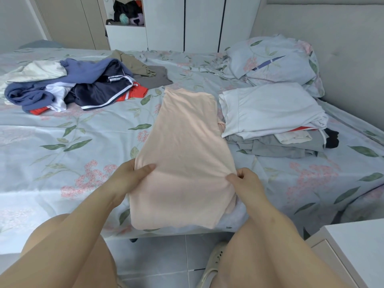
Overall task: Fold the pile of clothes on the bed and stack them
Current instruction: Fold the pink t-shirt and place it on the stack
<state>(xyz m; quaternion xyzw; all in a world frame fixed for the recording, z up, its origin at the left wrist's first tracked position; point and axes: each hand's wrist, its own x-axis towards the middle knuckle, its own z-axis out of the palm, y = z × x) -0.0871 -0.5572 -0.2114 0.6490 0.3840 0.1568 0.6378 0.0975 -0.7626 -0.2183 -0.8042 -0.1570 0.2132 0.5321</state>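
Hands come first: our left hand [133,177] grips the left edge of a peach garment [187,142], thumb lying on top of the cloth and fingers tucked beneath it, while our right hand [247,181] pinches the opposite edge between thumb and curled fingers. We hold the garment as a long, narrow folded strip; its far end lies flat on the bed [62,146] and its near end hangs over the mattress edge toward our knees. To the left and farther back on the flowered sheet we see the pile [68,88] of unfolded clothes, a tangle of blue, navy with white stripes, white, orange-red, tan and grey pieces. Just beside the peach garment on the right sits the stack [274,119] of folded clothes, white on top, with grey, cream, red and black layers showing under it. Behind the stack two pillows [276,61] in the same flowered fabric lean near the padded headboard. Beyond the bed stands a white wardrobe [166,21] with an open shelf [126,28] holding dark and coloured items we cannot make out. A white cabinet [357,246] fills the lower right corner, and a pale shoe [214,260] rests on the tiled floor [158,256] between our legs.
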